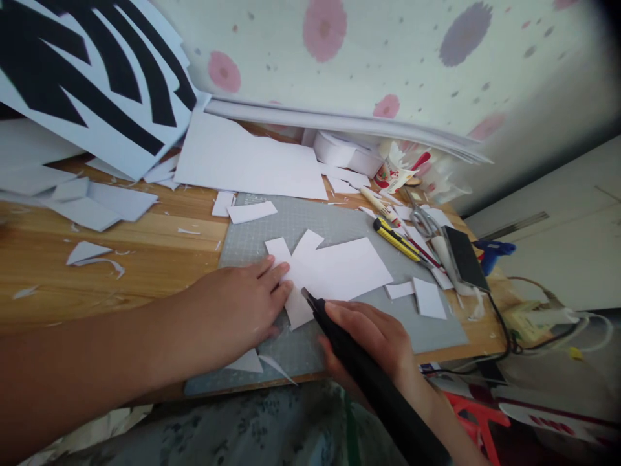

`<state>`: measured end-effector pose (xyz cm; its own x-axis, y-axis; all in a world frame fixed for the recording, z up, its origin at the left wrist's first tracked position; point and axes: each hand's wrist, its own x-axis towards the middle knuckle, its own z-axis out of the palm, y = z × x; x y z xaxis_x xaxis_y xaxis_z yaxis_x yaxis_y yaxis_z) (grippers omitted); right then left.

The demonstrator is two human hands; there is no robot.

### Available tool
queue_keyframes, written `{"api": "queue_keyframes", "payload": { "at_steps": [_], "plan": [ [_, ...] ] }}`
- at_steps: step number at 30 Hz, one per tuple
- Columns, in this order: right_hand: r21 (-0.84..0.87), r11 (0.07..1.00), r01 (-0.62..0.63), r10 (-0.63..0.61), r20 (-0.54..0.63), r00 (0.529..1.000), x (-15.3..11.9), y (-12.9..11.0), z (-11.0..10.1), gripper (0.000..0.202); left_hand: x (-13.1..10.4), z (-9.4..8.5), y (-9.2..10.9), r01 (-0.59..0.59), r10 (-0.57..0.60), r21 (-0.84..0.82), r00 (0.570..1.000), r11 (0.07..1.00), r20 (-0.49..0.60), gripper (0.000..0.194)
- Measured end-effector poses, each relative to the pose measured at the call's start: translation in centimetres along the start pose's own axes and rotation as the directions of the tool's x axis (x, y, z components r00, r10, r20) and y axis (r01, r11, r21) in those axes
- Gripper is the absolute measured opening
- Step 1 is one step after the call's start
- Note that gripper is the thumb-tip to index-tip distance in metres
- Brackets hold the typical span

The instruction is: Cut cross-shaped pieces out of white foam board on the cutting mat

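A white board piece [334, 268] with several angled arms lies on the grey cutting mat [339, 223]. My left hand [252, 294] rests on its left part, fingers stretched out and pressing it down. My right hand [373, 333] is wrapped round a thick black-handled cutter [359, 369]. The cutter's short blade points up and left at the lower edge of the board piece, a little right of my left fingertips. Whether the blade touches the board, I cannot tell.
White offcuts [252, 212] lie about the mat and the wooden table [189, 259]. Right of the mat are a yellow utility knife [395, 239], scissors [424, 223], a dark flat box [466, 259] and a blue glue gun [495, 252]. Black-and-white patterned sheets [111, 84] stand back left.
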<state>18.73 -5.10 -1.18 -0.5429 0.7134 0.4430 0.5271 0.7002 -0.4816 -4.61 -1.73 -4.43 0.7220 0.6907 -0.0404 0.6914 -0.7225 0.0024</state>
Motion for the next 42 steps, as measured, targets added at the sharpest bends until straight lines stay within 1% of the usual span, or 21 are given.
{"api": "queue_keyframes", "payload": {
  "at_steps": [5,10,14,17,21,23,25,29,33,36,38,41,42],
  "plan": [
    [0.003,1.000,-0.003,0.003,-0.009,1.000,-2.0,-0.2,-0.1,0.038,-0.2,-0.3,-0.1,-0.024,0.025,0.012,0.996,1.000,-0.083,0.054],
    [-0.030,0.999,-0.027,0.026,-0.043,0.999,-3.9,-0.2,0.0,0.045,-0.2,0.1,-0.4,-0.030,0.032,0.016,0.993,0.999,-0.111,0.047],
    [-0.066,0.997,0.030,-0.035,-0.077,0.996,-4.3,-0.4,-0.1,0.049,-0.3,0.4,-0.7,-0.049,0.052,0.021,0.988,0.999,-0.143,0.039],
    [-0.096,0.994,0.047,-0.057,-0.108,0.992,-4.6,-0.4,0.1,0.051,-0.3,0.5,-0.9,-0.058,0.060,0.016,0.984,0.998,-0.168,0.034],
    [-0.180,0.977,0.116,-0.148,-0.175,0.973,-5.4,0.2,1.2,0.050,-0.2,0.3,-1.1,-0.070,0.072,0.021,0.985,0.997,-0.158,0.032],
    [-0.229,0.961,0.154,-0.206,-0.223,0.953,-5.8,0.7,2.0,0.047,0.0,0.1,-1.1,-0.064,0.066,0.016,0.987,0.998,-0.145,0.032],
    [-0.251,0.952,0.173,-0.239,-0.263,0.935,-6.1,1.1,2.7,0.044,0.1,-0.2,-1.1,-0.057,0.059,0.020,0.989,0.998,-0.133,0.032],
    [-0.262,0.950,0.169,-0.249,-0.313,0.917,-6.5,1.6,3.4,0.037,0.2,-1.0,-1.2,-0.021,0.024,0.026,0.991,0.999,-0.128,0.030],
    [-0.262,0.960,0.099,-0.190,-0.349,0.918,-6.6,1.4,3.1,0.032,0.3,-1.6,-1.6,0.057,-0.054,0.021,0.987,0.998,-0.149,0.049],
    [-0.230,0.969,0.093,-0.170,-0.345,0.923,-6.2,1.1,2.5,0.034,0.5,-1.6,-1.6,0.102,-0.099,0.016,0.982,0.995,-0.163,0.055],
    [-0.215,0.969,0.122,-0.190,-0.333,0.924,-5.9,0.9,2.0,0.037,0.6,-1.5,-1.7,0.121,-0.121,-0.006,0.979,0.993,-0.166,0.052],
    [-0.202,0.972,0.121,-0.181,-0.313,0.932,-6.0,0.5,0.8,0.042,0.9,-1.2,-1.9,0.124,-0.133,-0.058,0.973,0.991,-0.187,0.036],
    [-0.198,0.974,0.112,-0.167,-0.290,0.942,-6.3,0.4,0.3,0.045,1.0,-1.2,-2.1,0.116,-0.130,-0.081,0.970,0.990,-0.205,0.032]
  ]
}}
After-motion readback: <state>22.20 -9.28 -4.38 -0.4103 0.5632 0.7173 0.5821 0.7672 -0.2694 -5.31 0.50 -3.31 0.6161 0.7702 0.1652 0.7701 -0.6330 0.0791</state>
